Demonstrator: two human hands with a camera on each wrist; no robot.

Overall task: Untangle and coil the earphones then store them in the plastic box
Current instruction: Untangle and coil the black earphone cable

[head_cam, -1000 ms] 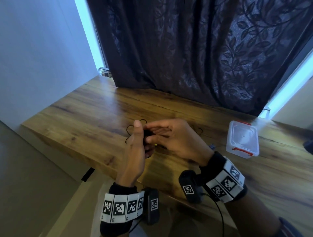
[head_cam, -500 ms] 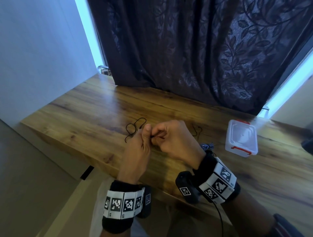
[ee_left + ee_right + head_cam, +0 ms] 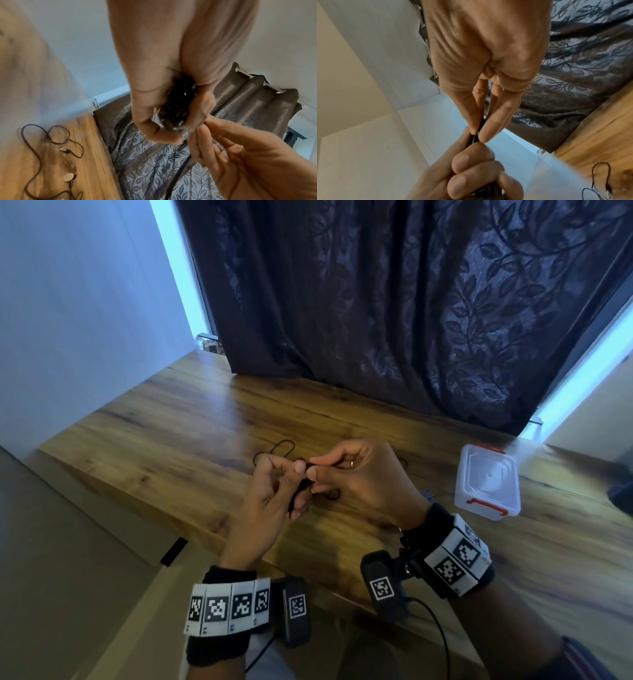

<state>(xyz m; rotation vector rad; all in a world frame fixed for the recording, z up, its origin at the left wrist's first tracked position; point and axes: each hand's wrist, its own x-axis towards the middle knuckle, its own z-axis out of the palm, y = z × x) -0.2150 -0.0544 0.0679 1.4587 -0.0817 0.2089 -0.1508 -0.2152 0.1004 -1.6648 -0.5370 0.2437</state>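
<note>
1. Your left hand (image 3: 274, 494) holds a bundle of black earphones (image 3: 178, 108) above the near edge of the tabletop (image 3: 171, 446), its fingers curled round the wound cable; the left wrist view shows the dark coil wedged between palm and fingertips.
2. Your right hand (image 3: 363, 474) meets the left at the thumb tips, with thumb and forefinger pinching a strand of the same cable; the right wrist view shows the black strand nipped between two fingertips (image 3: 486, 134).
3. A second, loose length of black cable (image 3: 51, 142) lies in loops on the tabletop beyond your left hand, toward the middle of the wood; its jack plug (image 3: 66, 150) and a round earbud (image 3: 68, 177) show in the left wrist view.
4. The plastic box (image 3: 488, 481), clear with red clasps and its lid on, stands near the right edge of the tabletop, well apart from both hands.
5. No brand name or readable writing appears anywhere; the white bands (image 3: 227, 607) on both wrists carry only black-and-white square code markers.
6. Compared with half a second ago, your hands have opened slightly: the left thumb now points toward the right hand instead of lying alongside its knuckles, and more of the dark bundle shows beneath your left palm. The box and the loose cable lie where they lay.
7. A dark leaf-patterned curtain (image 3: 376, 302) hangs along the far edge of the tabletop.
</note>
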